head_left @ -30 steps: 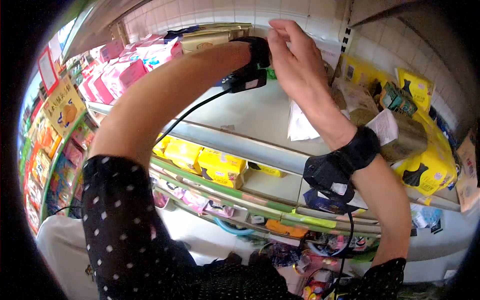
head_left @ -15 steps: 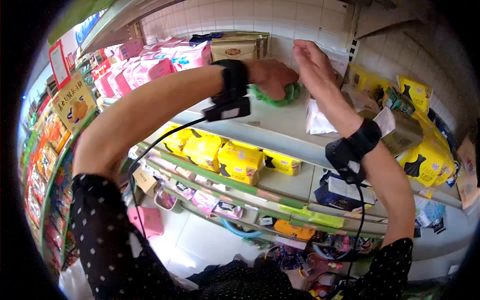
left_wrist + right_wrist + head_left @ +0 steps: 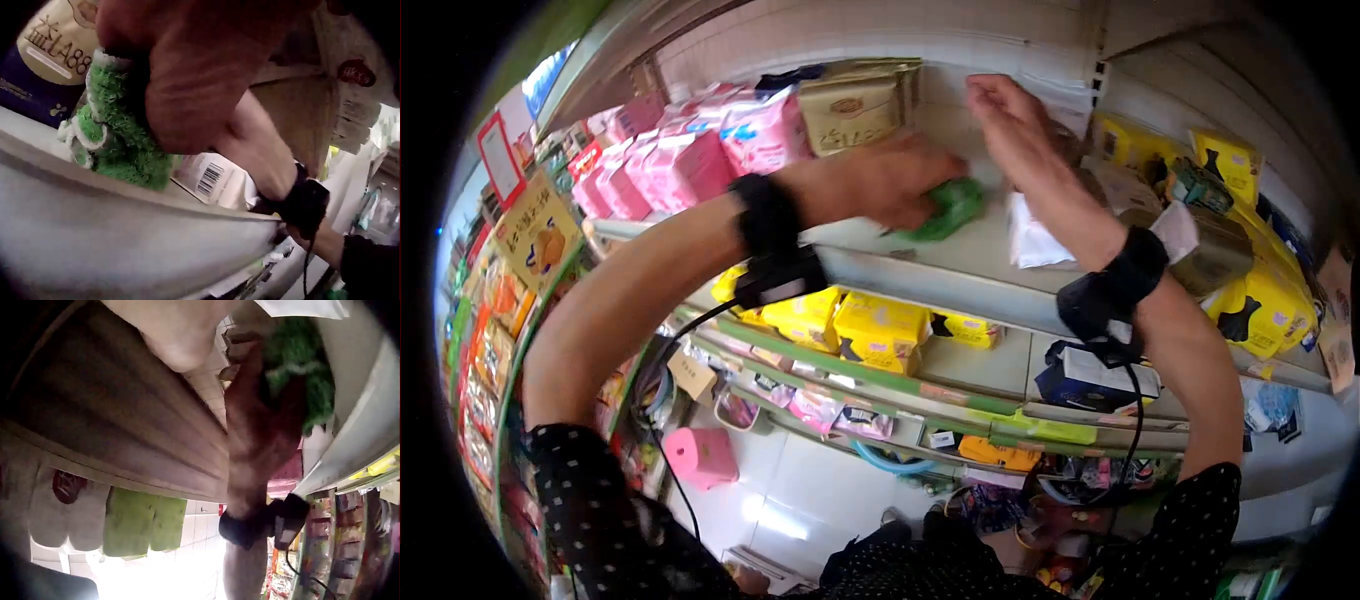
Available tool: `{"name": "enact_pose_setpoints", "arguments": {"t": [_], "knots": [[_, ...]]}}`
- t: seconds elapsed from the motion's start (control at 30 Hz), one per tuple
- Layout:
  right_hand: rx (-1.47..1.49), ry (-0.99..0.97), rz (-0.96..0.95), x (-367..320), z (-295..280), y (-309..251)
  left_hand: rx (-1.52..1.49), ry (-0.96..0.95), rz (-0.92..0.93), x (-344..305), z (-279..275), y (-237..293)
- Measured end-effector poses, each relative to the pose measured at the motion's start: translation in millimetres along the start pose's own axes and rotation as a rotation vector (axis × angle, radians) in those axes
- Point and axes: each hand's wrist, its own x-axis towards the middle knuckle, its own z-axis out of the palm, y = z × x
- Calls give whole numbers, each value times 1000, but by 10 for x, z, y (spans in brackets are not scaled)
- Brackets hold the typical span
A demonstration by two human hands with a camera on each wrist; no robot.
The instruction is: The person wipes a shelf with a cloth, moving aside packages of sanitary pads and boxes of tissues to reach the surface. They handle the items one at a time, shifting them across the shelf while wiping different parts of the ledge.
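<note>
My left hand (image 3: 885, 182) grips a fuzzy green cloth (image 3: 950, 210) on the upper shelf in the head view. White edging shows on the cloth (image 3: 122, 134) in the left wrist view, bunched beneath the hand (image 3: 194, 75). Further right, my right hand (image 3: 1022, 125) is raised over the shelf, its fingers extended and close together, beside a white package (image 3: 1035, 235). Its palm side is hidden in the head view. From the right wrist, part of that hand (image 3: 175, 331) shows at the top, with the cloth (image 3: 297, 369) in the other hand.
Pink packs (image 3: 685, 170) and a gold pack (image 3: 850, 112) stand to the left on the upper shelf. Yellow packs (image 3: 1250, 285) are piled at the right, and others (image 3: 880, 330) sit on the shelf below. A shelf edge (image 3: 940, 282) runs in front.
Compared with earlier, my left hand has moved left and toward the shelf's front with the green cloth, which shows more. My right hand stays beside the white package.
</note>
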Motion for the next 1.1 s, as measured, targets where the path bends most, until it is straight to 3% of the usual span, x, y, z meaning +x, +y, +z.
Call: {"name": "enact_pose_setpoints", "arguments": {"t": [0.03, 0.13, 0.23, 0.27, 0.33, 0.37, 0.47, 0.53, 0.63, 0.73, 0.83, 0.93, 1.03, 1.1], "knots": [[39, -26, -67, 1, 1, 45, 52, 83, 3, 97, 39, 9], [14, -27, 51, -41, -71, -48, 39, 55, -24, 189, 29, 4], [15, -39, 81, -101, -72, -144, -125, -56, 112, -183, -99, -110], [26, -37, 114, -119, -77, -161, -241, -67, 110, -303, -127, -147], [44, -35, 177, -139, -65, -208, -188, -117, 38, -442, -186, -98], [73, 20, 139, -120, -37, -149, -201, -96, 68, -401, -177, -53], [48, -58, 57, -66, -44, -62, -245, -51, 78, -194, -126, 154], [87, -83, 82, -73, 0, -115, -177, 210, 221, -84, -7, 235], [93, -104, 63, -114, -56, -129, -321, 6, 108, -24, -85, 199], [72, -132, 180, -81, -58, -119, -224, 89, 244, -281, -173, -36], [63, -41, 122, -102, -9, -91, -357, -160, 309, -473, -263, 4], [36, -21, 70, -62, -31, -26, -454, -183, 234, -395, -230, 96], [63, -18, 95, -68, -16, -63, -206, -40, 254, -235, -135, 205], [70, -17, 121, -90, -31, -84, -98, 1, 166, -241, -105, 265]]}}
